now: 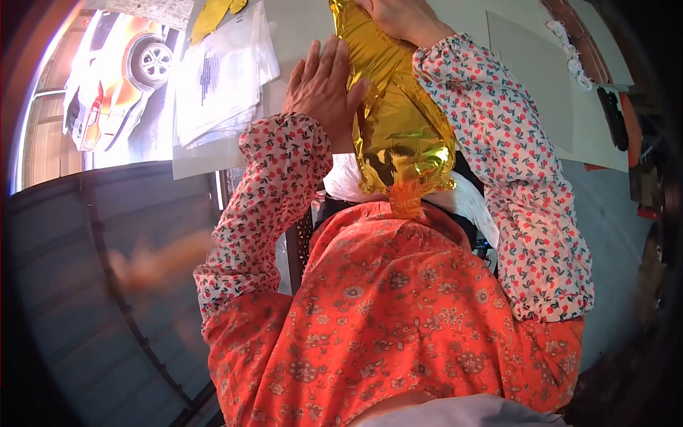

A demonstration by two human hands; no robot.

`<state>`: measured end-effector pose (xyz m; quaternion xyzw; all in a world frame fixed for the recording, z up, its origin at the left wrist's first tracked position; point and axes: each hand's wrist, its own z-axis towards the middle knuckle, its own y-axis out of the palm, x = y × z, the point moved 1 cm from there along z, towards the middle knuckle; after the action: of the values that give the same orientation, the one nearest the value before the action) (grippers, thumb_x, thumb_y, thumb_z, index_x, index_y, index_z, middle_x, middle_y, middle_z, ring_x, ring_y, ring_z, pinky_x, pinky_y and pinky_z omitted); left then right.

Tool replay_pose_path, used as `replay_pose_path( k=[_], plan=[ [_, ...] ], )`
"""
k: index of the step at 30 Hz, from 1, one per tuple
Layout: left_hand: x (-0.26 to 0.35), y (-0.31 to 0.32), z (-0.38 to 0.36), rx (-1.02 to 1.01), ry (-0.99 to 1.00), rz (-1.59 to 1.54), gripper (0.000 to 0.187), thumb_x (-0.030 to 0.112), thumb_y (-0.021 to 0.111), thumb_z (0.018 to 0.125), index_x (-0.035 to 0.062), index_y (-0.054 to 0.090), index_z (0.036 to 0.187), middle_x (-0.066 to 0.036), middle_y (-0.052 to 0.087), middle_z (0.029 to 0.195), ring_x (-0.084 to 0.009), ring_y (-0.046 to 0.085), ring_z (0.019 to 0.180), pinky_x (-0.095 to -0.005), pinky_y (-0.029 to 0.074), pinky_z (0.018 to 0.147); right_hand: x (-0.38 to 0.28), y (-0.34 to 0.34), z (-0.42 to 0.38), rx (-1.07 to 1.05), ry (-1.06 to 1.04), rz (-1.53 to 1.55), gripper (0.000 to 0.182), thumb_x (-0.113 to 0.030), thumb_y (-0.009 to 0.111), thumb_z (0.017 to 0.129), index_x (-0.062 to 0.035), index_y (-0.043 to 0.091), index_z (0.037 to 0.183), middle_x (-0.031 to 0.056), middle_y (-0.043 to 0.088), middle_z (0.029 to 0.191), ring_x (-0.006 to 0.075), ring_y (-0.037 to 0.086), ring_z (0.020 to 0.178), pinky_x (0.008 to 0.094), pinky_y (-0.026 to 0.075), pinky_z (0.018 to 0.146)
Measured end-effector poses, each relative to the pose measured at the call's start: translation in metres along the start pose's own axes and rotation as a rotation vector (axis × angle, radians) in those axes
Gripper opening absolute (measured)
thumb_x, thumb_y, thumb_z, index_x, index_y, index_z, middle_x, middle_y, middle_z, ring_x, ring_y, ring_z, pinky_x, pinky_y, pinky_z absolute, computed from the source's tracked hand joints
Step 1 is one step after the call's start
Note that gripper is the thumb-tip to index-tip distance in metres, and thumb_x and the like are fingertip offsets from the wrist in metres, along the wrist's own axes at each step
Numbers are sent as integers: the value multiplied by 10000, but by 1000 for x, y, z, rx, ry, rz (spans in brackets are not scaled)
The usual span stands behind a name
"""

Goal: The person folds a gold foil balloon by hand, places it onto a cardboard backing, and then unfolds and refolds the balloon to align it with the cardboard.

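Observation:
A flattened gold foil balloon (pixel 398 92) stretches from the top of the view down to the table's near edge, creased and shiny. Its narrow tail (pixel 405 201) hangs over the edge against the orange apron. My left hand (pixel 320 85) lies along the balloon's left side, fingers stretched out and thumb resting on the foil. My right hand (pixel 404 18) is on the balloon's upper right part, its fingers mostly cut off by the top of the frame.
Clear plastic packets and sheets (pixel 220 85) lie left on the pale table (pixel 530 78), with a yellow-gold piece (pixel 208 21) above them. At the right are white crumpled strips (pixel 569 57) and a black-handled object (pixel 612 117). An orange car (pixel 117 71) shows beyond the doorway.

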<state>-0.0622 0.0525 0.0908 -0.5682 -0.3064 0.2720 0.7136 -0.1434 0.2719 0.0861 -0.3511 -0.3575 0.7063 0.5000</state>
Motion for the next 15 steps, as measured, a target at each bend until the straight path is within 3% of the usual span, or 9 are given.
replay_pose_path(
  k=[3, 6, 10, 15],
  plan=[
    [2, -2, -6, 16, -6, -28, 644, 444, 361, 1022, 87, 252, 1548, -168, 240, 1611, -369, 153, 1509, -461, 167, 1214, -1, -5, 0, -5, -18, -7, 513, -326, 432, 1031, 31, 479, 1396, 257, 494, 1419, 405, 430, 1344, 477, 303, 1151],
    [-6, 3, -20, 12, 147, 117, 595, 406, 380, 1023, 119, 310, 1538, -129, 265, 1610, -341, 175, 1509, -468, 178, 1213, 0, 0, 1, 5, -11, -15, 503, -318, 433, 1031, 33, 481, 1388, 261, 494, 1418, 406, 430, 1344, 479, 310, 1146],
    [-9, -10, -38, -86, 299, 5, 539, 342, 368, 1038, 147, 337, 1538, -52, 300, 1609, -282, 212, 1507, -466, 187, 1215, -4, -10, 0, -32, 21, 47, 485, -302, 431, 1034, 35, 483, 1378, 264, 493, 1417, 406, 430, 1345, 478, 320, 1140],
    [-14, -29, -73, -163, 370, -93, 501, 331, 451, 1030, 156, 415, 1498, -42, 342, 1591, -283, 237, 1499, -469, 216, 1208, -3, -4, 0, -35, 20, 33, 487, -302, 432, 1033, 31, 473, 1386, 266, 493, 1415, 407, 437, 1338, 477, 321, 1139]
  ],
)
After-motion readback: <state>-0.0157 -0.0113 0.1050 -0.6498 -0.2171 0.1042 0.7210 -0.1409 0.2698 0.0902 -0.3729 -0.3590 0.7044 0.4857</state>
